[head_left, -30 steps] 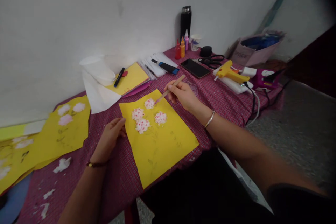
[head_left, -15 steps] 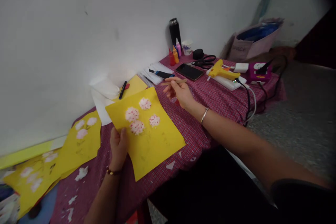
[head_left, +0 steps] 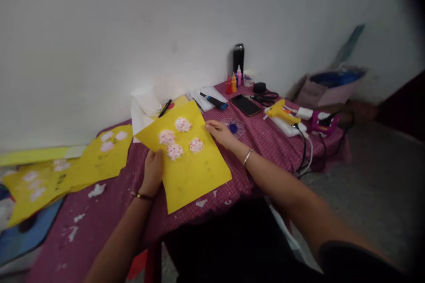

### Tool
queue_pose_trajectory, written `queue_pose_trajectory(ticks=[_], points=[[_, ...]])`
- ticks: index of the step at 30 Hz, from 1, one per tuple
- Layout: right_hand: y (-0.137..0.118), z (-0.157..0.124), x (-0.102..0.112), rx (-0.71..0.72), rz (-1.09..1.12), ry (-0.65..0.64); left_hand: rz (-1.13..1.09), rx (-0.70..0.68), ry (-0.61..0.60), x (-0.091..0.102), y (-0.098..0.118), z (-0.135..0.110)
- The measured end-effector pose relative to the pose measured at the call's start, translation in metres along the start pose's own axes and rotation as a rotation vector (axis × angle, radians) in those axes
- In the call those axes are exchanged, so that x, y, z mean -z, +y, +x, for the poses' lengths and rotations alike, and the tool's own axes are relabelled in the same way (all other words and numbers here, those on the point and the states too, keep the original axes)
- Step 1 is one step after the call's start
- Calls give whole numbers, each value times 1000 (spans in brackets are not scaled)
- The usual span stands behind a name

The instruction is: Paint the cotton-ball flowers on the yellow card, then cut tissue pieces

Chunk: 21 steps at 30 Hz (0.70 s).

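1. So, the big purple cloth [head_left: 106,205] is under the yellow paper [head_left: 191,181].
2. My left hand [head_left: 153,173] pinches the paper's left edge.
3. My right hand [head_left: 222,133] is at its right edge; I can't tell if it's pinching.
4. Four puffy flowers [head_left: 174,151] sit on the paper.

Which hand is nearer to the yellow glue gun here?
Right. The right hand, at the right edge of the yellow sheet, is left of the glue gun; the left hand holds the sheet's left edge, farther left.
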State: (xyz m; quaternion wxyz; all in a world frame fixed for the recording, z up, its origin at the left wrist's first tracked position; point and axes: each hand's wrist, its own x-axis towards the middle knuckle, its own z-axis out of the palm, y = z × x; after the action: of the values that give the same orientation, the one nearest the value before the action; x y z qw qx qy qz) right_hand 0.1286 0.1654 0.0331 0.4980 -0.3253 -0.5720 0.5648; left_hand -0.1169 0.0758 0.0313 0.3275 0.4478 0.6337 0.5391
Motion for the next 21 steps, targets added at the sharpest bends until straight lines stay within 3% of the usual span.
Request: queue_pose_trajectory(ticks=[4,9,13,21], points=[[14,-1,-4,25,-209,-97,-84,61,-115,-5,-20,2],[23,-1,-4,111,-332,-94,182,-129,2,-2,-25,3],[15,0,-1,126,-353,-21,252,-227,73,2,-25,4],[7,-2,0,117,-343,23,421,-375,117,4,-18,-2]])
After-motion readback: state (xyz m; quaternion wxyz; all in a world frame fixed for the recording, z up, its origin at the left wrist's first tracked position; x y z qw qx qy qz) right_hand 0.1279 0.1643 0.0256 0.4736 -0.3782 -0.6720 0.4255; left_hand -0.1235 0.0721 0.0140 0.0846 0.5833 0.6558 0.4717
